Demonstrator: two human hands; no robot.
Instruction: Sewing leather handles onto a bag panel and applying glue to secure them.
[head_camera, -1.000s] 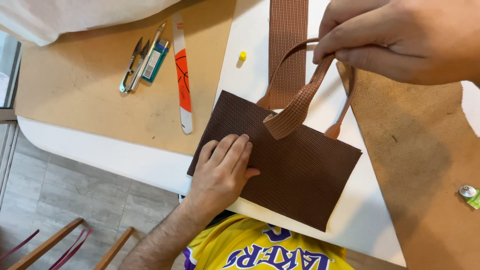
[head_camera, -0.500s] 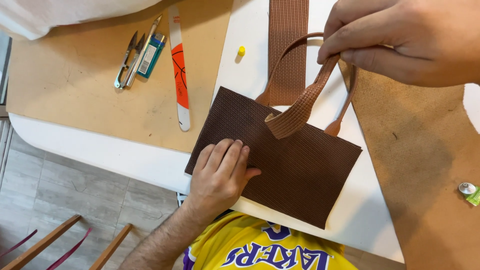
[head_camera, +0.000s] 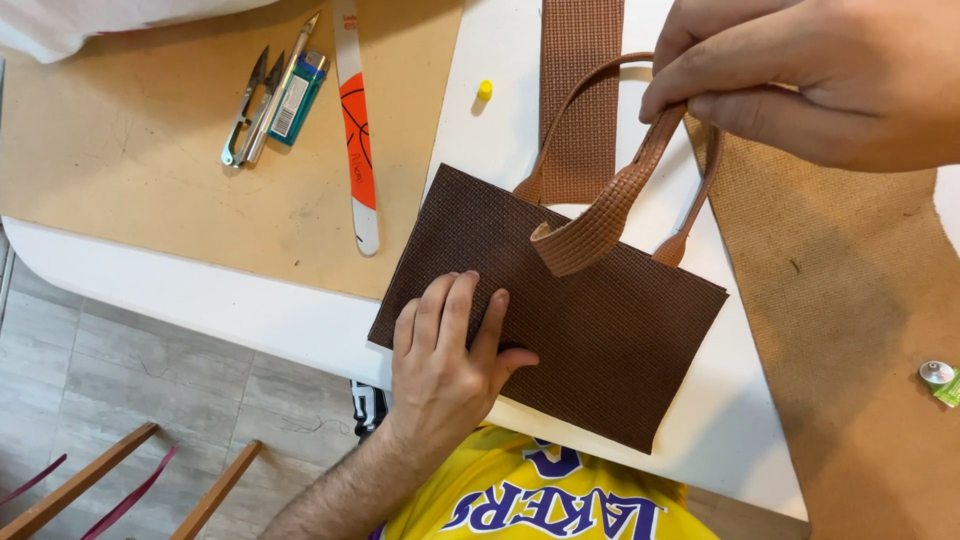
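Head view | brown panel long axis lower-right | strap toward right hand

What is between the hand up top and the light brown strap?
Nothing visible. The right hand already pinches the light brown strap directly, lifting it above the dark brown panel, which the left hand presses flat.

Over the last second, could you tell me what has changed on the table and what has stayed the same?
Very little moved. The right hand still pinches the tan strap above the dark brown panel, lifting it very slightly. The left hand stays flat on the panel. Nothing was grasped or released. The snips, lighter and ruler lie as before.
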